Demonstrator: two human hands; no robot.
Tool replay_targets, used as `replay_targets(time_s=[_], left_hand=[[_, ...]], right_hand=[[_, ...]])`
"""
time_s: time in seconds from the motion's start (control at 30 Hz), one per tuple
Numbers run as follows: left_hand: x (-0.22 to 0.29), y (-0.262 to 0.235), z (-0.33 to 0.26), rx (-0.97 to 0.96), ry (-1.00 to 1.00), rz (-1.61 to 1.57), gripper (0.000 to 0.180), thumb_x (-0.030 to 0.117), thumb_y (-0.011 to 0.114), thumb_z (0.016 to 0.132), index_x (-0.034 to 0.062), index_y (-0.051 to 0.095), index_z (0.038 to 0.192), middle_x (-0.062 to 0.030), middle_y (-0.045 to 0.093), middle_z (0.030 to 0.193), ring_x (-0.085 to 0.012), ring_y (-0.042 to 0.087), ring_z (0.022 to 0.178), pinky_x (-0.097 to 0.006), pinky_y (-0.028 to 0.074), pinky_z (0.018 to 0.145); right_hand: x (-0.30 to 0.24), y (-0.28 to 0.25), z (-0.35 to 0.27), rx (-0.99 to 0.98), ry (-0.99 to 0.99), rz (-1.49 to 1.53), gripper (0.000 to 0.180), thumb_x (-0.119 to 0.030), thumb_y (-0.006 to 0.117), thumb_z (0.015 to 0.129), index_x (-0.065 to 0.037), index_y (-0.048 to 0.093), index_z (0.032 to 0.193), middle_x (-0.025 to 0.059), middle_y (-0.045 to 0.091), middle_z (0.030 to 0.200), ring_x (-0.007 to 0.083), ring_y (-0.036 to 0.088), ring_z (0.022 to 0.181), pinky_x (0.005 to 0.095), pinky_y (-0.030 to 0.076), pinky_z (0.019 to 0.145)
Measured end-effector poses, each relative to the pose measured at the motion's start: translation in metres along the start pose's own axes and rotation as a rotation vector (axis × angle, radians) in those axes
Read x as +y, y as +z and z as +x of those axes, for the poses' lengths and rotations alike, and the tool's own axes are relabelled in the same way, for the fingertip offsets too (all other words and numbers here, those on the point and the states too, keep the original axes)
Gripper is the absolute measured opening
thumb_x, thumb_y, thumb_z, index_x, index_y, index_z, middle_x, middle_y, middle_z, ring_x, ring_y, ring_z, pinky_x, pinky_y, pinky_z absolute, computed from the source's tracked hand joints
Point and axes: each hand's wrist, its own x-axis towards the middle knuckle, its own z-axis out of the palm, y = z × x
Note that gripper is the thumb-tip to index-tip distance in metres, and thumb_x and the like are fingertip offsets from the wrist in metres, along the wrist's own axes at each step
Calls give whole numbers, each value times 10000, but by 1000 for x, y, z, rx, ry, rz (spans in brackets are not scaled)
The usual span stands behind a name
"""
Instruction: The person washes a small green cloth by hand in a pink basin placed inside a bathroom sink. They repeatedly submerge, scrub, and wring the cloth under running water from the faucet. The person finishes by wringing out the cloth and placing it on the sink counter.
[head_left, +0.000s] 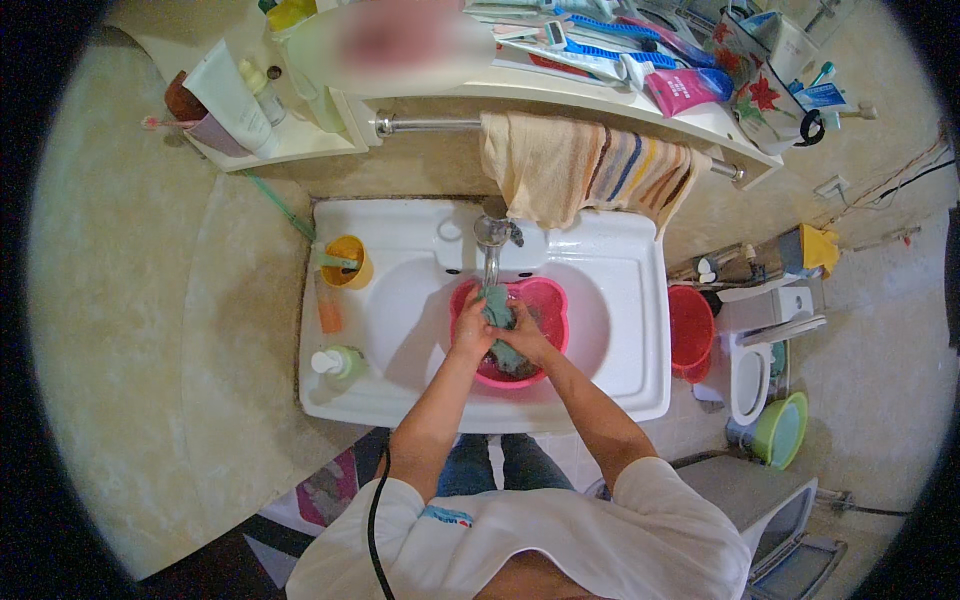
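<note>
Both my hands hold a wet grey-green cloth (496, 303) over a pink basin (561, 318) in the white sink (625, 385). My left hand (471, 322) grips its left side with closed fingers. My right hand (524, 332) closes on it from the right, and the two hands nearly touch. Water runs from the chrome faucet (492, 232) onto the upper end of the cloth. The lower end hangs into the basin, where water and darker material show below my hands.
On the sink's left rim stand a yellow cup (358, 268), an orange item (330, 316) and a pump bottle (343, 365). A striped towel (590, 170) hangs from the rail behind. Toothpaste tubes (690, 90) crowd the shelf above. A red bucket (690, 325) and toilet (748, 375) stand right.
</note>
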Motion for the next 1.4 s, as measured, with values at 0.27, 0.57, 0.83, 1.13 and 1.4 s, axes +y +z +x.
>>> replay_targets(time_s=[0.27,0.57,0.83,1.13,1.4], left_hand=[[6,9,-8,129,-48,22,396,361,387,944,60,506,1174,-112,574,1145,-268,548,1044,-430,430,919],[-3,-65,32,-324,-269,-255,368,464,484,888,128,593,995,-58,634,983,-221,612,876,-360,518,734],[-8,-37,12,-100,-237,-145,331,444,476,894,156,605,995,-36,628,1022,-203,584,972,-377,465,868],[-21,-17,21,-21,-244,-15,264,369,538,886,123,603,956,-23,634,942,-182,599,891,-355,488,777],[2,-15,8,77,-312,17,394,477,424,911,129,598,974,-16,640,937,-184,608,864,-354,499,753]], right_hand=[[-25,-1,-14,23,-130,-120,561,-14,596,715,-29,431,1250,179,514,1195,294,481,1147,365,352,988],[-62,51,-27,72,-184,-719,279,-345,577,800,-90,635,897,206,634,841,389,615,784,458,483,704],[-38,53,3,268,-125,-808,444,-481,455,848,-95,672,869,217,630,761,390,618,704,493,476,637],[-22,24,27,396,-74,-763,396,-393,437,891,-87,656,766,202,620,730,398,605,680,499,462,604],[-9,20,45,367,57,-596,451,-438,431,908,-62,671,838,200,640,745,357,630,691,469,490,633]])
